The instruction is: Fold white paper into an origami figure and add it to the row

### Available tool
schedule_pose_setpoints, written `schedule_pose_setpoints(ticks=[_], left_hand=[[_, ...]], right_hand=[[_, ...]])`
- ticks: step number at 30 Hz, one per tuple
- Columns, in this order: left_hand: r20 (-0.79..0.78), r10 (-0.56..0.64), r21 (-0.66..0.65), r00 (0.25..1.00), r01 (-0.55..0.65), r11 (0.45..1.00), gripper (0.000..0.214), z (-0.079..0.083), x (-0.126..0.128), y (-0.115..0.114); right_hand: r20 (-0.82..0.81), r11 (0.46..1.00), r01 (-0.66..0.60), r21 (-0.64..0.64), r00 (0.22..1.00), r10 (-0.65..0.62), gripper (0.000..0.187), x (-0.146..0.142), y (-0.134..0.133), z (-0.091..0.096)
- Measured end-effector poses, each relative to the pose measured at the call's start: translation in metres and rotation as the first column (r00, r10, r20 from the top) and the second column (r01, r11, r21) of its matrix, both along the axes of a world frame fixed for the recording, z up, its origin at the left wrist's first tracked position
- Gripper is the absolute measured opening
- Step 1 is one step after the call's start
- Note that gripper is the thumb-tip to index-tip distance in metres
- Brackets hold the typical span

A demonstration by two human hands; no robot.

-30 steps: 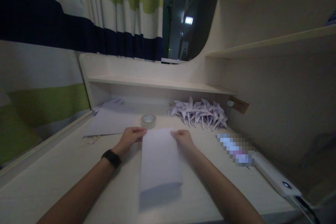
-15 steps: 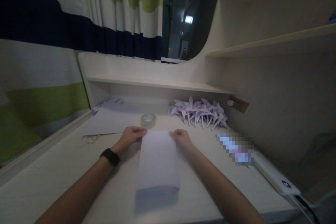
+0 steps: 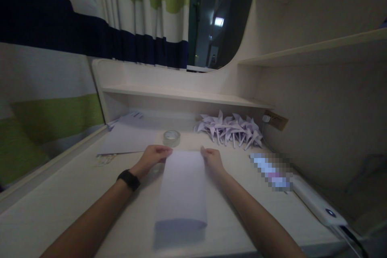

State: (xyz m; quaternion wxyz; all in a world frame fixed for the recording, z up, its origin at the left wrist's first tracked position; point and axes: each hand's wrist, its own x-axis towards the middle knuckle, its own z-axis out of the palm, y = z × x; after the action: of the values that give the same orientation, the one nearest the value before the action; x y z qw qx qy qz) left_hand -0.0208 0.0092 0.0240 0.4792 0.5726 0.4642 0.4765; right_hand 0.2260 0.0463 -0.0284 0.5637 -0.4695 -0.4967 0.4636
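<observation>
A white sheet of paper, bent over into a long narrow shape, lies in front of me with its near end curved and raised above the desk. My left hand pinches its far left corner between thumb and fingers; a dark watch band is on that wrist. At the far right corner, my right hand pinches the same paper. Just beyond the left fingertips sits a roll of clear tape. Several white paper pinwheels are heaped behind my right hand.
A stack of white paper rests at the back left, with small pale sticks or strings by its near edge. To the right lie a blurred-out phone-like object and a white power strip. A low shelf runs along the back.
Both hands have shifted slightly to the right with the paper's far edge, the right hand a little more. The near end of the paper still curves up. Other things have stayed put.
</observation>
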Motion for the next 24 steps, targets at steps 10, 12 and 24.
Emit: schedule_pose_setpoints(ticks=[10, 12, 24], left_hand=[[0.083, 0.083, 0.05, 0.993, -0.087, 0.995, 0.038, 0.009, 0.006, -0.006], [0.065, 0.079, 0.02, 0.995, -0.081, 0.997, 0.039, 0.009, 0.006, -0.008], [0.029, 0.111, 0.053, 0.993, -0.112, 0.992, 0.03, 0.006, 0.008, -0.007]], right_hand=[[-0.102, 0.996, -0.072, -0.045, 0.993, 0.067, 0.048, -0.007, -0.004, -0.006], [-0.117, 0.998, -0.052, -0.045, 0.992, 0.047, 0.048, -0.007, -0.004, -0.006], [-0.173, 0.996, -0.058, -0.075, 0.984, 0.044, 0.039, -0.003, -0.003, -0.006]])
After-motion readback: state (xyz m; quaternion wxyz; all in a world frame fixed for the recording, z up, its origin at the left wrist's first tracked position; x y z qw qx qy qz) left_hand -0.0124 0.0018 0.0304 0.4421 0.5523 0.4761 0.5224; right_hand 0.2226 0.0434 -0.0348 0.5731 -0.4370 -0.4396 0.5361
